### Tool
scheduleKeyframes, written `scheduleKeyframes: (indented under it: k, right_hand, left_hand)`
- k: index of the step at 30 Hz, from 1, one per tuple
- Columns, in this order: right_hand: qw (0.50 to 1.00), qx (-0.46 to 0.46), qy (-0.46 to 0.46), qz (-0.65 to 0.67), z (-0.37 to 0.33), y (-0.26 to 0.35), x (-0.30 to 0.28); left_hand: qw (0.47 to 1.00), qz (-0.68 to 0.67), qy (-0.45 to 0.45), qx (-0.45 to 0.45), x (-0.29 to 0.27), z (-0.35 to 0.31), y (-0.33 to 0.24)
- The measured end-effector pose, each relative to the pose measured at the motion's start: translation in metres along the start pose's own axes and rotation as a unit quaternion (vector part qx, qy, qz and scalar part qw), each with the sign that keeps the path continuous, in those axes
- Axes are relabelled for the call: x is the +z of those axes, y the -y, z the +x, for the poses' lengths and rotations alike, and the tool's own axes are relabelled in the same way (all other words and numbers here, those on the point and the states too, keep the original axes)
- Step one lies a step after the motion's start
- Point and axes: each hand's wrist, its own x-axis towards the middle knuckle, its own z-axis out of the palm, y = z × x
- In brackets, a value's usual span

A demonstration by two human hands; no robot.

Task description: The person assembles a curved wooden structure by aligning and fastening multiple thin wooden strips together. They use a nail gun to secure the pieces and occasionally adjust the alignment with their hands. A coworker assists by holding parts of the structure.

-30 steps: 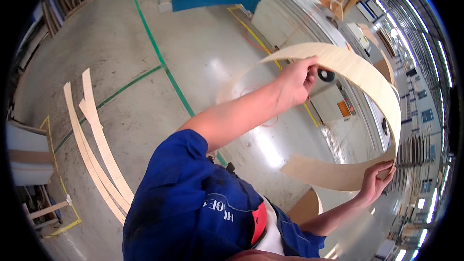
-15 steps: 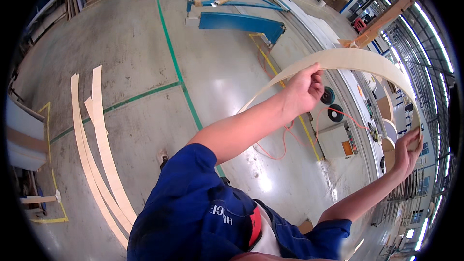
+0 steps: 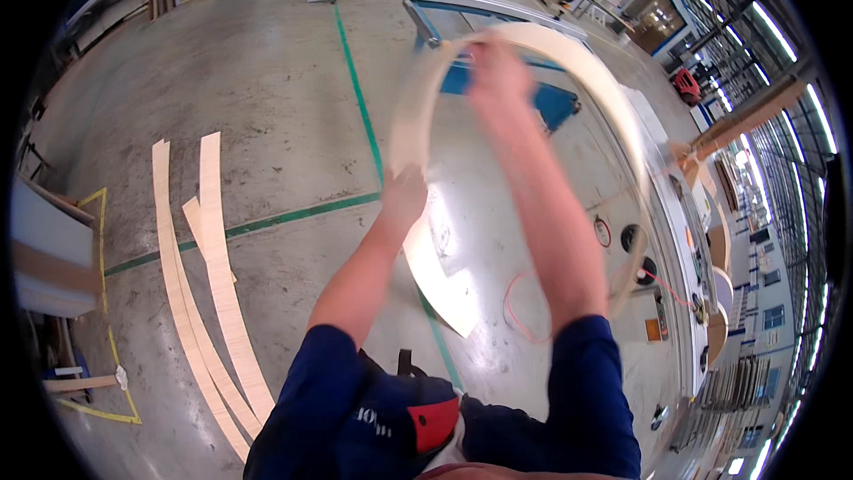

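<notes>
A long, thin, pale wooden strip [image 3: 576, 55] bends in a high arch before me. My left hand [image 3: 405, 197] is closed on it near its left end, which hangs free below the hand. At the upper left of the arch my right hand [image 3: 500, 76], blurred by motion, has its fingers around the strip. The other end drops in a faint blur past the right forearm. Several similar wooden strips [image 3: 211, 213] lie on the floor to the left, partly crossing one another.
Beyond the arch stands a machine with a blue frame [image 3: 558, 107] and a long metal rail [image 3: 498, 2]. An orange cord [image 3: 508, 304] lies on the floor to the right. Green tape [image 3: 354, 89] marks the floor. Curved wooden pieces [image 3: 718, 249] stand at the right.
The strip has swung left with both hands. My left hand has come down and left along it; my right hand has moved from the far right up to the top of the arch.
</notes>
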Motion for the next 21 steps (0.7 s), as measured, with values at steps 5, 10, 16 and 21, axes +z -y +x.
scheduleKeyframes:
  k: [5, 10, 16, 21]
  right_hand:
    - [0.854, 0.121, 0.401, -0.309, 0.010, -0.219, 0.050]
    - [0.508, 0.009, 0.751, -0.423, -0.124, -0.347, -0.113]
    - [0.617, 0.258, 0.346, -0.658, -0.201, -0.262, -0.495]
    - [0.734, 0.490, -0.163, -0.441, -0.349, -0.107, -0.652]
  left_hand:
    - [0.948, 0.304, -0.081, -0.047, -0.121, -0.071, -0.062]
    - [0.530, 0.775, -0.329, -0.101, -0.452, -0.283, -0.194]
    - [0.614, 0.549, -0.551, -0.130, -0.556, -0.507, -0.250]
    - [0.617, 0.580, -0.531, -0.031, -0.520, -0.390, -0.238]
